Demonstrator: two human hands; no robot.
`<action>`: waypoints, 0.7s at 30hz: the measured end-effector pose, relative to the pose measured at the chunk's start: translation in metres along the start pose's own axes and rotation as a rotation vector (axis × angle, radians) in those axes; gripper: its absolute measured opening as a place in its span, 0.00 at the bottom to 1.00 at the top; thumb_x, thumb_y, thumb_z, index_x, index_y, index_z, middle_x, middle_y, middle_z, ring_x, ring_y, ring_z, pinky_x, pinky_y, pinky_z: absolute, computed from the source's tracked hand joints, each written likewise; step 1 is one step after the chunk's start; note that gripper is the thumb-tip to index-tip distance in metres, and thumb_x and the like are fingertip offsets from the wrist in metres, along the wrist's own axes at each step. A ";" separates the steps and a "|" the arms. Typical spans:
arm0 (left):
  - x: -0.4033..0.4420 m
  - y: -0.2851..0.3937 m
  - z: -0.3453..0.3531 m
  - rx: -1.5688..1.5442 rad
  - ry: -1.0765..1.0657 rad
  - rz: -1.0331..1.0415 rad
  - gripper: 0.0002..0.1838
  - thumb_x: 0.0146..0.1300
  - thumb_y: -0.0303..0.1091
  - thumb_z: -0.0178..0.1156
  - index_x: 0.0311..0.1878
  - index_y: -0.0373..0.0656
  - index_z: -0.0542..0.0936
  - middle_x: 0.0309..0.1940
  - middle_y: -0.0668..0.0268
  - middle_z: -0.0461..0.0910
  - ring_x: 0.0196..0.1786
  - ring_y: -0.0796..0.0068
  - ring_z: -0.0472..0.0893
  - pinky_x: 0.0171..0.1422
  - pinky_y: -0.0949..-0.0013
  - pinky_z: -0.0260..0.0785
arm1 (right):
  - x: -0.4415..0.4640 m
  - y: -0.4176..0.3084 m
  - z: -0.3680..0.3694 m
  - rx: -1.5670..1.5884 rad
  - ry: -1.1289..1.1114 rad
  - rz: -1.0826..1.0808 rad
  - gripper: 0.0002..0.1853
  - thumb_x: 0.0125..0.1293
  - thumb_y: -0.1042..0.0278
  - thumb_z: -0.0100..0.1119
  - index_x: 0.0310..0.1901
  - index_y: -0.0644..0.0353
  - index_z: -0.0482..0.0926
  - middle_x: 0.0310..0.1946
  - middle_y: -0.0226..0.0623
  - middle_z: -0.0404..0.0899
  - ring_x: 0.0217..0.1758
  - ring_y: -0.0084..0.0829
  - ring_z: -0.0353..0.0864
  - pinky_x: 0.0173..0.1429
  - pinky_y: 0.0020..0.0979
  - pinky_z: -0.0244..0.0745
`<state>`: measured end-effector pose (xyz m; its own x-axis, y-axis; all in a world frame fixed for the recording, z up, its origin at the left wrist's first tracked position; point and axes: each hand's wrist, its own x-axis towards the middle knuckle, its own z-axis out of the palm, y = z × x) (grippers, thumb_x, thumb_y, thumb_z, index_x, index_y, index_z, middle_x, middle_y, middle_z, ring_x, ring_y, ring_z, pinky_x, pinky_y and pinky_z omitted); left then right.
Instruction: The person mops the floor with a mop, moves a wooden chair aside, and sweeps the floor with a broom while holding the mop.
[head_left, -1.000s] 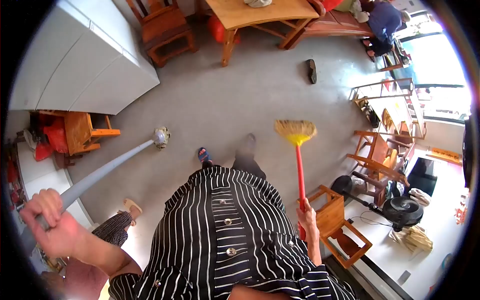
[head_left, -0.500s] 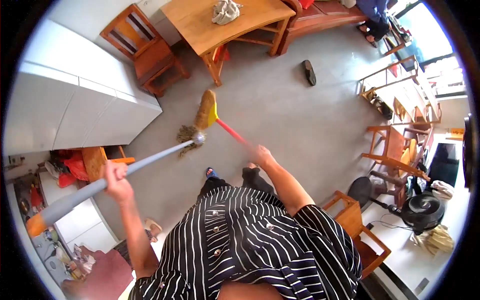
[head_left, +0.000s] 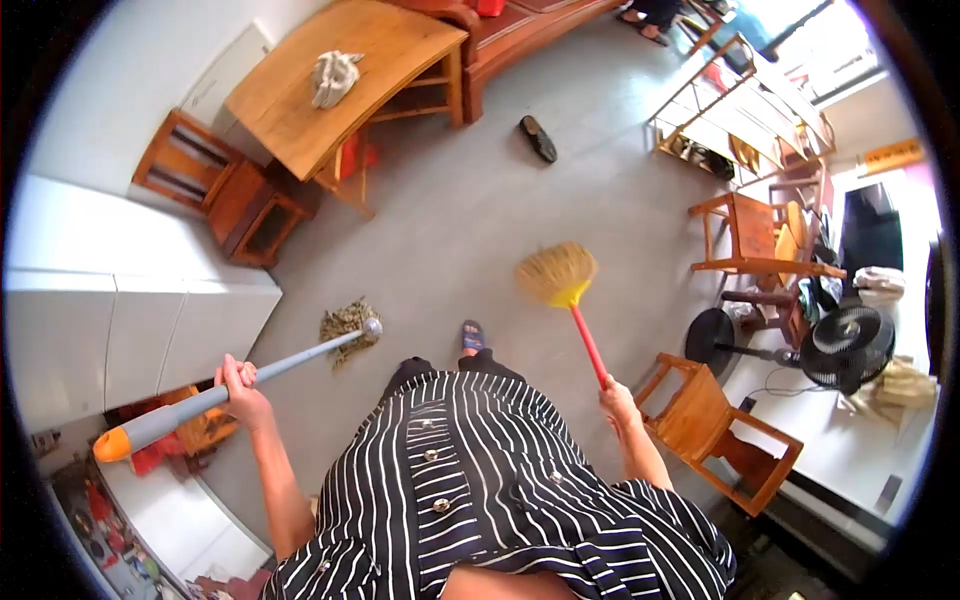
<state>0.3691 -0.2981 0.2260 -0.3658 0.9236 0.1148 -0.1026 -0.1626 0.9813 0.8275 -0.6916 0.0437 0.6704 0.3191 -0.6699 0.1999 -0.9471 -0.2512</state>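
My left hand is closed around the grey handle of a mop, whose orange end points out to the left. The mop's shaggy head rests on the floor ahead of the white cabinets. In my right hand is the red handle of a broom. Its yellow collar and straw bristles reach forward, over the floor on the right; whether they touch it I cannot tell. The mop and the broom are apart.
A wooden table bears a pale cloth, with a wooden chair beside it. A dark shoe lies ahead on the floor. White cabinets stand left; wooden chairs and a black fan stand right. Another person's feet show at the back.
The broom has swung right, away from the mop head, and my right hand has moved right and back with it. My left hand and the mop have shifted slightly. The view has turned right.
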 end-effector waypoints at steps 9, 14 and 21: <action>0.022 0.118 0.144 -0.051 -0.069 0.180 0.22 0.62 0.35 0.58 0.14 0.47 0.62 0.11 0.76 0.55 0.16 0.84 0.54 0.23 0.76 0.45 | -0.060 0.008 -0.026 0.080 0.135 -0.239 0.22 0.62 0.70 0.51 0.58 0.51 0.64 0.20 0.46 0.71 0.13 0.35 0.72 0.16 0.38 0.68; 0.029 0.157 0.192 -0.069 -0.160 0.299 0.23 0.65 0.37 0.54 0.14 0.47 0.60 0.11 0.75 0.54 0.18 0.83 0.52 0.26 0.76 0.45 | -0.011 -0.083 -0.037 0.121 0.051 -0.408 0.25 0.60 0.64 0.53 0.59 0.52 0.61 0.34 0.56 0.78 0.39 0.57 0.76 0.41 0.50 0.70; 0.060 0.125 0.284 -0.110 -0.258 0.204 0.24 0.68 0.40 0.46 0.14 0.48 0.56 0.10 0.74 0.51 0.17 0.81 0.50 0.27 0.74 0.45 | 0.156 -0.259 -0.048 -0.033 -0.074 -0.571 0.20 0.61 0.63 0.48 0.56 0.53 0.66 0.35 0.55 0.78 0.38 0.53 0.79 0.39 0.48 0.75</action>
<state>0.5966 -0.1645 0.3998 -0.1442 0.9233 0.3560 -0.1559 -0.3765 0.9132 0.9144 -0.3978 0.0379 0.3984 0.7804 -0.4818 0.5381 -0.6243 -0.5663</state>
